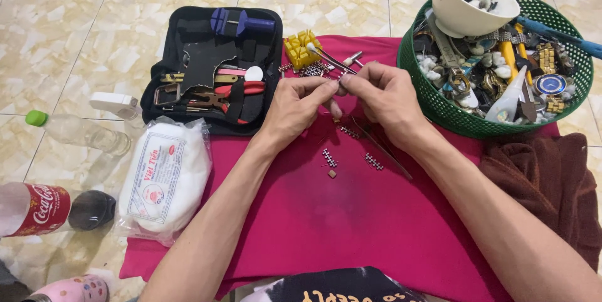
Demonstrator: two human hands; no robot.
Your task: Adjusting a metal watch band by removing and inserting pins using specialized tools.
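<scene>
Cream marbled floor tiles (pixel 75 38) all round, and spread over them a bright pink cloth (pixel 351 227) where the work is going on. Looking down from head height: both forearms reach in over the cloth and the two hands meet near its far edge. The left hand (pixel 296 102) has thumb and forefinger pinched together on something tiny, and the right hand (pixel 384 92) pinches in from the other side, fingertips all but touching the left's; the small piece (pixel 341 79) between them is too little to make out, though it looks like a bit of metal watch band. A thin metal tool (pixel 332 59) pokes out beyond the fingers, and I cannot tell which hand carries it. Just below the hands, loose on the cloth, lie a few short watch band links (pixel 329 157), with slim tweezers (pixel 382 149) lying slantwise beside them. Beyond the left hand sits a yellow plastic block (pixel 300 48), and left of that an open black tool case (pixel 213 70) with red-handled pliers inside. Off to the right, a green basket (pixel 464 121) heaped with watch parts and a white bowl (pixel 470 4) resting on top. On the left, a bag of cotton wool (pixel 164 180) and a few bottles on the tiles.
</scene>
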